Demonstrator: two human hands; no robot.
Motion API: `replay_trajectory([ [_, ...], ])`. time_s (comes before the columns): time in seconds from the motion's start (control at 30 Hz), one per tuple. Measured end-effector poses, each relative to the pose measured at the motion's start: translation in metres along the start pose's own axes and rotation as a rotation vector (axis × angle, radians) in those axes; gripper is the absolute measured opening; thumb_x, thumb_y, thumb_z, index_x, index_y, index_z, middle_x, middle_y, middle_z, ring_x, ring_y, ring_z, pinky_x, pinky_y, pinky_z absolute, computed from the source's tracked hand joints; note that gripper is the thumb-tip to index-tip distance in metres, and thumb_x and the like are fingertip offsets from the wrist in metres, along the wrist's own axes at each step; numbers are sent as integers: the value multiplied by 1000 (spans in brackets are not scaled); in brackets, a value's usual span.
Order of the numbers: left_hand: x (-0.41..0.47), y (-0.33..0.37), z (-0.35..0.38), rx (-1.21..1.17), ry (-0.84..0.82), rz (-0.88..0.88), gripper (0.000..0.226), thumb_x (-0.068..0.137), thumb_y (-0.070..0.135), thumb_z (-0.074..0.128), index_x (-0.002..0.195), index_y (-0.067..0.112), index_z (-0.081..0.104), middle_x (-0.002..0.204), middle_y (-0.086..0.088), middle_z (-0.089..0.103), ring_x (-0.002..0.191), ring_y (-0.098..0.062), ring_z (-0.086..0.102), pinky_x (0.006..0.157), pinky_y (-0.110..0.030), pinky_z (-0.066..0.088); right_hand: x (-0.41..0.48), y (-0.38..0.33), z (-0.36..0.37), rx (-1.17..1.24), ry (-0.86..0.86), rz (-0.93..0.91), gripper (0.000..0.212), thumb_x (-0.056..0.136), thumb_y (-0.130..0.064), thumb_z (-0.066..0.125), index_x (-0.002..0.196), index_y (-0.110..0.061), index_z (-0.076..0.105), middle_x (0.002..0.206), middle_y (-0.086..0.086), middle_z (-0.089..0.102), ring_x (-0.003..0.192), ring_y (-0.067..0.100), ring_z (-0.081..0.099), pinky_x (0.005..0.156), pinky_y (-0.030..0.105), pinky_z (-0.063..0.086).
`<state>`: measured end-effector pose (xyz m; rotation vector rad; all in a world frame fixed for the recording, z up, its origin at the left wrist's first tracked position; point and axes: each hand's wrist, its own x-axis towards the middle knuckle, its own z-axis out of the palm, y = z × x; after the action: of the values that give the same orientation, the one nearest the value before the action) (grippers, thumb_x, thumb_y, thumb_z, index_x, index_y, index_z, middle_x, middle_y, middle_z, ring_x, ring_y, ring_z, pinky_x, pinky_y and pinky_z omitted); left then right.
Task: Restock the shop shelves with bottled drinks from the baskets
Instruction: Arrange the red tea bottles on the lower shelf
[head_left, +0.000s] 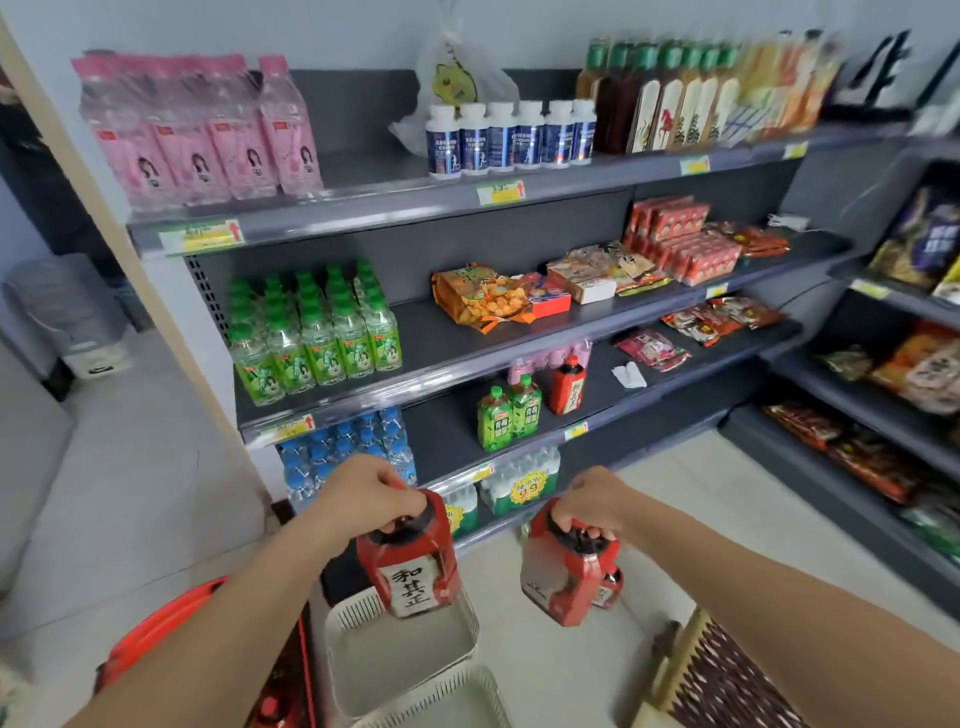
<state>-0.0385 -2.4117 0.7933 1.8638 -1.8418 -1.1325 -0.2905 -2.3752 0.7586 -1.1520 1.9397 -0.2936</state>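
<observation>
Head view shows you carrying two red bottles by their tops: your left hand (371, 491) is clamped over the cap of the left bottle (410, 564), and your right hand (592, 501) is closed the same way on the neck of the right bottle (563, 566). Both hang in the air in front of the low shelves, above the white baskets (400, 649), which look empty from here. The likely spot for them is the third shelf (597, 410), where one matching red bottle (568, 387) stands just beside two green tea bottles (509, 415). Your main risk is the hold itself: a full bottle dangling from a cap can slip through your fingers or swing as you reach, and a drop would land on the hard floor or the basket rim. Reaching in with both at once could also knock over the standing red bottle or the green pair, since the shelf above leaves little headroom. Set them down one at a time, bases flat, labels forward. Mind the red basket (166, 623) by your left arm as you step closer.
</observation>
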Motion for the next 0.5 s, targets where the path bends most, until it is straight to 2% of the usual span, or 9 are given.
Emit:
replay_trajectory([
  [0.1, 6, -4, 6, -8, -52, -6, 7, 73, 15, 71, 75, 13, 65, 72, -1, 67, 59, -10, 62, 49, -20, 45, -4, 10, 4, 19, -15, 43, 16, 65, -2, 58, 81, 0, 56, 59, 6, 49, 52, 18, 43, 46, 20, 31],
  [0.17, 12, -6, 10, 19, -86, -8, 6, 72, 16, 72, 75, 15, 66, 73, -2, 68, 61, -11, 63, 52, -22, 50, -6, 13, 4, 34, 2, 72, 11, 66, -2, 58, 69, -5, 48, 56, 5, 46, 50, 17, 40, 45, 20, 29],
  [0.2, 16, -7, 13, 30, -94, -7, 6, 72, 17, 72, 74, 15, 67, 73, -2, 69, 62, -11, 64, 54, -23, 52, -6, 14, 3, 47, 5, 82, 15, 67, -1, 58, 65, -7, 44, 55, 5, 44, 49, 17, 39, 43, 19, 27],
  [0.3, 28, -7, 22, 75, -106, -2, 5, 70, 19, 73, 72, 17, 69, 71, -1, 69, 61, -10, 64, 55, -23, 53, -3, 16, 0, 95, 23, 93, 20, 71, 1, 59, 64, -9, 42, 57, 5, 44, 49, 16, 40, 40, 19, 27],
  [0.4, 40, -2, 35, 95, -134, -1, 7, 70, 19, 73, 74, 15, 69, 74, -2, 69, 63, -12, 65, 60, -26, 54, 7, 28, -3, 142, 37, 125, 18, 70, 2, 59, 70, -8, 44, 59, 5, 45, 48, 15, 39, 38, 18, 26],
  [0.5, 56, 9, 48, 117, -141, 3, 8, 69, 20, 73, 75, 16, 69, 72, -1, 69, 61, -12, 64, 61, -27, 54, 23, 41, -12, 166, 19, 147, 18, 72, -1, 60, 80, -9, 47, 68, 7, 50, 52, 14, 41, 42, 20, 30],
])
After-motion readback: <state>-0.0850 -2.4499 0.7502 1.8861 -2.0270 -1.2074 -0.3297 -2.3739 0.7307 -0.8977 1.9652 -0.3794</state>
